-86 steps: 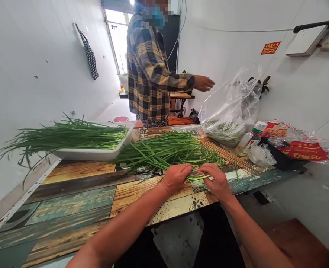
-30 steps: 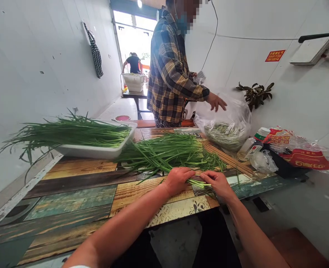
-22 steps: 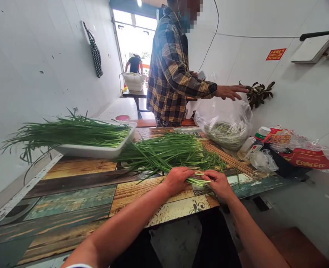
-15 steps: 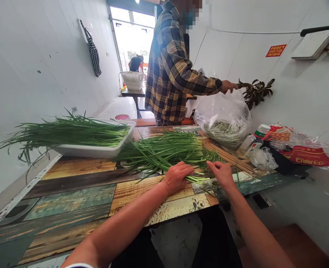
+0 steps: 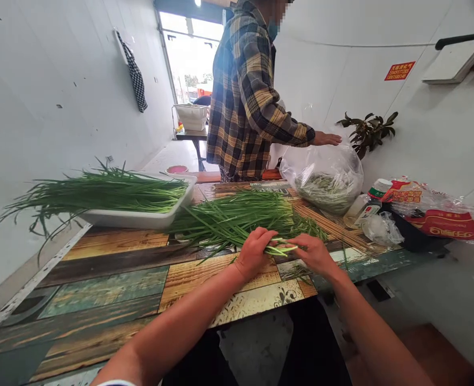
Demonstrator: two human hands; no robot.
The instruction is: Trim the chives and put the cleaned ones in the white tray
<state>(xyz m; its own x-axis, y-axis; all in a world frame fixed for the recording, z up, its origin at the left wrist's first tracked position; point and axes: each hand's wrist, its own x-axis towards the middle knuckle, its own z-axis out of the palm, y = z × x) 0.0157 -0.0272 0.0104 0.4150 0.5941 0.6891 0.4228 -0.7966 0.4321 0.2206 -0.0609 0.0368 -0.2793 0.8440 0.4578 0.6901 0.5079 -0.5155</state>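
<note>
My left hand [image 5: 256, 250] is closed around a small bunch of garlic chives [image 5: 279, 250], whose pale cut ends stick out to the right. The fingertips of my right hand [image 5: 314, 254] pinch at those pale ends; exactly how many stems they grip I cannot make out. Just beyond both hands lies a large heap of chives [image 5: 240, 214] on the wood-patterned table [image 5: 204, 271]. Plucked green scraps [image 5: 307, 226] lie behind my right hand, and a few more trimmings [image 5: 296, 272] are on the table below it.
A white tray [image 5: 156, 219] piled with chives stands at the left. Thin wooden skewers [image 5: 333, 228] lie at the right, near a clear bag of greens [image 5: 325, 187], a bottle [image 5: 377, 190] and red packaging [image 5: 449, 222]. Across the table stands a person in a plaid shirt [image 5: 245, 107].
My right hand has moved left and down to the chive ends, and the left hand has lifted the bunch slightly. The other person's hand has lowered onto the clear bag.
</note>
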